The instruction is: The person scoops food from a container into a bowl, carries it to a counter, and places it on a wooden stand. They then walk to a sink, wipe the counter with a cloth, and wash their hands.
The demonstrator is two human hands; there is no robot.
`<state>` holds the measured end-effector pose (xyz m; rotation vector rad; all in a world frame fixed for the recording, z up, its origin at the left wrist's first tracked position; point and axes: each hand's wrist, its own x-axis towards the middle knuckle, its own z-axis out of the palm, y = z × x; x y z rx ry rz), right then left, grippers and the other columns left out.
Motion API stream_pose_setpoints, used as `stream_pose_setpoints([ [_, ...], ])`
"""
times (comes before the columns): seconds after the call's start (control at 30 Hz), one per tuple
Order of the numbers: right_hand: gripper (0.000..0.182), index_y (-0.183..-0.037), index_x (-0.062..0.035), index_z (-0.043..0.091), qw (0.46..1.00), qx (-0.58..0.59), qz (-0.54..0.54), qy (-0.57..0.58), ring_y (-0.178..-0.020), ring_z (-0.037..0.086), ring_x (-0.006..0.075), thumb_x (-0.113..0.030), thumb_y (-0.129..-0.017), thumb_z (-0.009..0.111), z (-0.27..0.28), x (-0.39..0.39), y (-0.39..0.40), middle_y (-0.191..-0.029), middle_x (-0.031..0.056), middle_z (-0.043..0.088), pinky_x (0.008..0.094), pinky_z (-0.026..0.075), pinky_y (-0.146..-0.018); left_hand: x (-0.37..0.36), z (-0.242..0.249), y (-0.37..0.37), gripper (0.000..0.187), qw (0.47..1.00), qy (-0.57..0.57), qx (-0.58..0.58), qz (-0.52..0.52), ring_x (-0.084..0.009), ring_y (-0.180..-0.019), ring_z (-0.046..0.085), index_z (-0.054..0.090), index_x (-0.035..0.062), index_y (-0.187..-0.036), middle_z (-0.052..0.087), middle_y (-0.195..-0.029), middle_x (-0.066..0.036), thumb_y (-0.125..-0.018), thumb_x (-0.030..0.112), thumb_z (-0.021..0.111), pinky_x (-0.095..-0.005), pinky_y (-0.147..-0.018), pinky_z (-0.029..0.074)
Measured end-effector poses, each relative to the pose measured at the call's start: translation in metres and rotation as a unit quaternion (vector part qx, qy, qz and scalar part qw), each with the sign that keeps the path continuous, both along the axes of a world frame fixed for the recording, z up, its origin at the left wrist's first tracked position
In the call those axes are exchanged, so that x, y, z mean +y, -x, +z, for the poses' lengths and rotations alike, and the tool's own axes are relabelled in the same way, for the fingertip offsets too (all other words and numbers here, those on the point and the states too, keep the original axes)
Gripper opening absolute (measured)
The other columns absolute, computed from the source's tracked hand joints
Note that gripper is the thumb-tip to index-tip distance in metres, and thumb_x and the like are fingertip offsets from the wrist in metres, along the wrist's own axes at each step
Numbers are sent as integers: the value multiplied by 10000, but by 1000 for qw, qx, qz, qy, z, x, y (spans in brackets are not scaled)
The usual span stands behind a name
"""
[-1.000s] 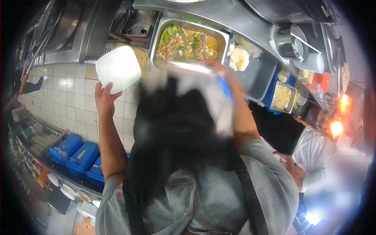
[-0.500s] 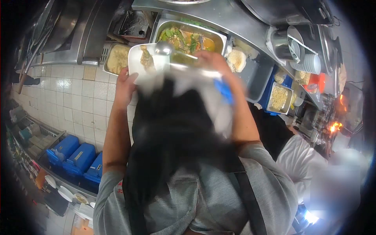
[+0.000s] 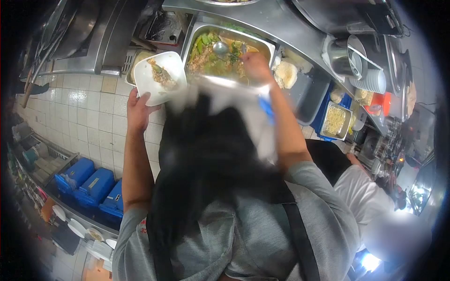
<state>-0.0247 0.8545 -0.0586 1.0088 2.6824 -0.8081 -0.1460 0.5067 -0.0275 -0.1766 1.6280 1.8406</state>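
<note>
A white square dish point(image 3: 146, 79) with a small portion of cooked food point(image 3: 163, 77) is held at its near edge by my left hand point(image 3: 138, 108). My right hand point(image 3: 257, 66) is closed round the handle of a metal ladle point(image 3: 220, 48), whose bowl is over the food in a large steel tray point(image 3: 268, 49). That tray holds broth, minced bits and green vegetables. Another spoon handle stands in the food beside my right hand. The dish is left of the tray, partly over a smaller tray of pale food point(image 3: 133, 70).
White rounded food point(image 3: 285, 75) lies right of the large tray, beside a grey bin point(image 3: 315, 96). Farther right are a tray of noodles point(image 3: 335, 119), stacked white bowls point(image 3: 372, 82) and a co-worker in white point(image 3: 363, 192). Blue containers point(image 3: 96, 187) stand at the lower left.
My left hand has moved the dish left and tilted it. The ladle has gone from over the dish to the large tray. The co-worker has shifted slightly, and the stove flames have shrunk.
</note>
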Motion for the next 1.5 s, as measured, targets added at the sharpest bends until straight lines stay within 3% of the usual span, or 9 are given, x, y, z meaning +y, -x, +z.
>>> stream_pose_setpoints([
  [0.27,282,-804,-74,670,996,30,79,-29,-849,604,338,-165,-805,403,-49,1,40,-900,172,634,395,473,-789,-11,-2,-8,308,1000,-5,-8,14,-207,-779,640,434,9,-1113,591,-982,-132,-832,84,533,-277,-541,572],
  [0.67,239,-949,-48,656,907,88,-201,360,-794,607,328,-146,-777,522,-67,17,-7,-932,139,647,388,473,-743,-12,-2,-10,304,1000,-2,-14,10,-209,-790,639,429,6,-1110,588,-996,-132,-834,84,528,-283,-546,573],
  [0.73,250,-970,-65,658,978,86,189,-32,-867,612,295,-170,-801,507,-84,36,-10,-969,126,645,374,467,-790,-12,-2,-10,307,1000,-4,-14,11,-209,-790,639,427,6,-1113,588,-996,-131,-834,84,528,-283,-548,572],
  [0.97,225,-862,-75,678,927,-163,293,-170,-873,621,258,-139,-741,499,-41,17,44,-980,142,638,359,483,-761,-11,0,-12,310,1000,0,-12,7,-210,-791,638,427,3,-1112,588,-990,-131,-834,92,531,-286,-555,569],
  [1.1,222,-865,-48,670,947,-61,296,-112,-809,634,269,-150,-761,503,-89,35,19,-949,162,639,363,494,-709,-12,5,-15,305,1000,-16,-14,12,-207,-790,638,434,4,-1108,588,-988,-132,-834,92,534,-281,-549,573],
  [1.17,211,-870,-48,672,975,168,110,91,-762,635,277,-172,-779,527,-94,30,-6,-894,179,644,376,492,-692,-15,8,-17,308,999,-22,-16,19,-208,-789,639,433,5,-1111,586,-990,-134,-833,91,536,-281,-549,576],
  [1.27,194,-904,-64,673,939,99,-218,247,-757,633,257,-145,-776,551,-61,4,-6,-872,163,647,363,485,-679,-22,3,-18,318,999,-23,-22,27,-213,-788,639,428,2,-1117,581,-997,-143,-832,87,538,-282,-552,582],
  [1.37,217,-938,-78,673,981,76,-153,90,-707,620,223,-87,-756,555,-77,3,3,-796,135,644,336,476,-645,-26,-5,-17,325,999,-22,-27,26,-220,-789,639,423,-3,-1122,577,-1003,-150,-831,83,538,-284,-555,585],
  [1.5,239,-949,-73,674,963,107,-180,168,-708,619,199,-61,-753,538,-76,-10,3,-784,128,647,305,471,-638,-20,-3,-16,325,999,-23,-26,21,-225,-790,640,424,-3,-1121,581,-996,-148,-829,85,538,-286,-559,587],
])
